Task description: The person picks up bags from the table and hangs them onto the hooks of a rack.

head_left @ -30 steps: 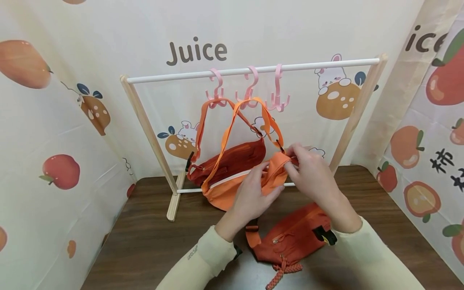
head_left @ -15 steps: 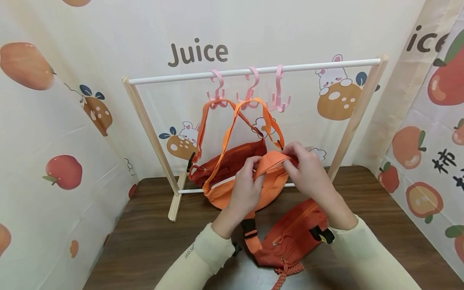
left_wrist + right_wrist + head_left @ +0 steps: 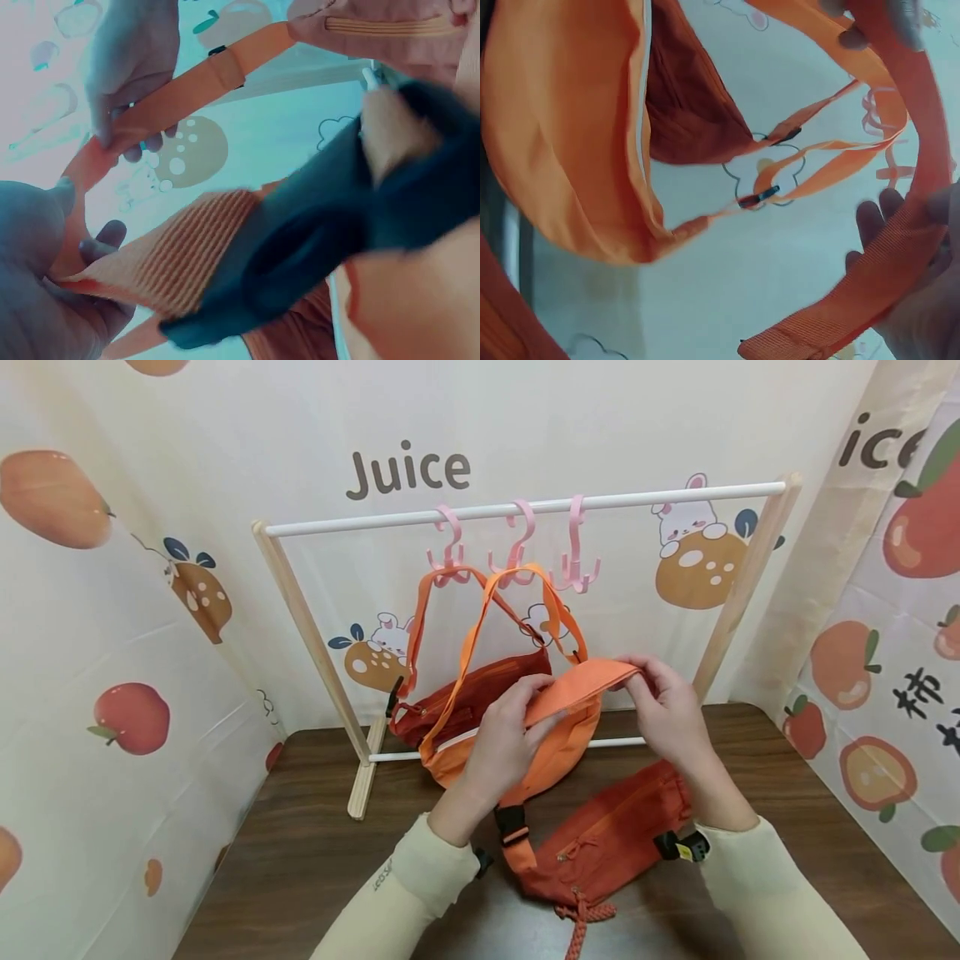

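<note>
A red-orange waist bag (image 3: 607,839) with a braided cord pull lies on the table. Its wide orange strap (image 3: 588,683) rises from a black buckle (image 3: 512,823) and arches between the two hands. My left hand (image 3: 501,739) pinches the strap at its left part; the left wrist view shows the ribbed webbing beside the thumb. My right hand (image 3: 670,714) grips it farther right, with fingers curled round it in the right wrist view. Behind the hands hang a bright orange bag (image 3: 562,756) on the middle pink hook (image 3: 516,556) and a dark red bag (image 3: 487,689) on the left hook (image 3: 449,556).
A rack with a white rail (image 3: 360,521) and wooden legs (image 3: 307,635) stands on the brown table (image 3: 300,860). The right pink hook (image 3: 576,556) bears no bag. Fruit-printed cloth (image 3: 135,610) closes in the back and sides.
My hands have moved apart, the right one going rightward, and the strap now spreads in a wider arch. The bag on the table has shifted slightly.
</note>
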{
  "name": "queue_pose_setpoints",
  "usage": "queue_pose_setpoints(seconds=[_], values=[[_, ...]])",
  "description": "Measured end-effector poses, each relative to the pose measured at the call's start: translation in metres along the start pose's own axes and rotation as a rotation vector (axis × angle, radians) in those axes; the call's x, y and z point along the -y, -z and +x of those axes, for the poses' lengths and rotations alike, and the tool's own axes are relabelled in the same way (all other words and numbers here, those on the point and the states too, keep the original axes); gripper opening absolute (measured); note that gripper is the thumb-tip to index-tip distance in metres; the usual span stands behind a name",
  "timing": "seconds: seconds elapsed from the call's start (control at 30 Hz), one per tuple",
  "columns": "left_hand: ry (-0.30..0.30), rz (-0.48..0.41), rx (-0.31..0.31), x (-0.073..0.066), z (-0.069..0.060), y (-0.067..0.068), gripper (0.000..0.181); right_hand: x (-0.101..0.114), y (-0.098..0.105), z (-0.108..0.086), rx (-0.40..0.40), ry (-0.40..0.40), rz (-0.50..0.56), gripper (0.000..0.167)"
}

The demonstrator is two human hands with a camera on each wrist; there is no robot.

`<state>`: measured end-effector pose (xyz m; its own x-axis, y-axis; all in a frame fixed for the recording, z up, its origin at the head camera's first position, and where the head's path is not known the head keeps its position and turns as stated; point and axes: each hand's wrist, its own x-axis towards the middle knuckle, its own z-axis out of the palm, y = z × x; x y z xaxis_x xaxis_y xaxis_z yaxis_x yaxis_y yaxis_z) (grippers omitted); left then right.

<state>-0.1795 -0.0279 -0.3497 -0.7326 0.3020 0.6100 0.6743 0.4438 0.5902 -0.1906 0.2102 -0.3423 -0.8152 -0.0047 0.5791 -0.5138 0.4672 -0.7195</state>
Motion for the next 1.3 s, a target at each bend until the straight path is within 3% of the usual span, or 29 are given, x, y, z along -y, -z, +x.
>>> queue_pose_setpoints(seconds=[0.2,0.3,0.5,0.83,1.0,1.3], values=[[-0.076,0.124,-0.035,-0.006,0.007,0.004,0.035,0.007,0.003,0.017,-0.142,0.18,-0.148,0.025],[-0.091,0.165,-0.072,-0.008,0.012,0.008,0.03,0.011,0.007,0.025,-0.154,0.224,-0.229,0.027],[-0.091,0.182,-0.112,-0.013,0.026,0.017,0.023,0.019,0.017,0.041,-0.111,0.201,-0.236,0.025],[-0.09,0.168,-0.12,-0.032,0.051,0.029,0.022,0.032,0.03,0.084,-0.164,0.184,-0.186,0.032],[-0.097,0.158,-0.147,-0.041,0.067,0.031,0.022,0.042,0.031,0.106,-0.136,0.107,-0.132,0.035],[-0.027,0.129,-0.163,-0.046,0.094,0.029,0.026,0.045,0.031,0.143,-0.063,-0.035,-0.098,0.033]])
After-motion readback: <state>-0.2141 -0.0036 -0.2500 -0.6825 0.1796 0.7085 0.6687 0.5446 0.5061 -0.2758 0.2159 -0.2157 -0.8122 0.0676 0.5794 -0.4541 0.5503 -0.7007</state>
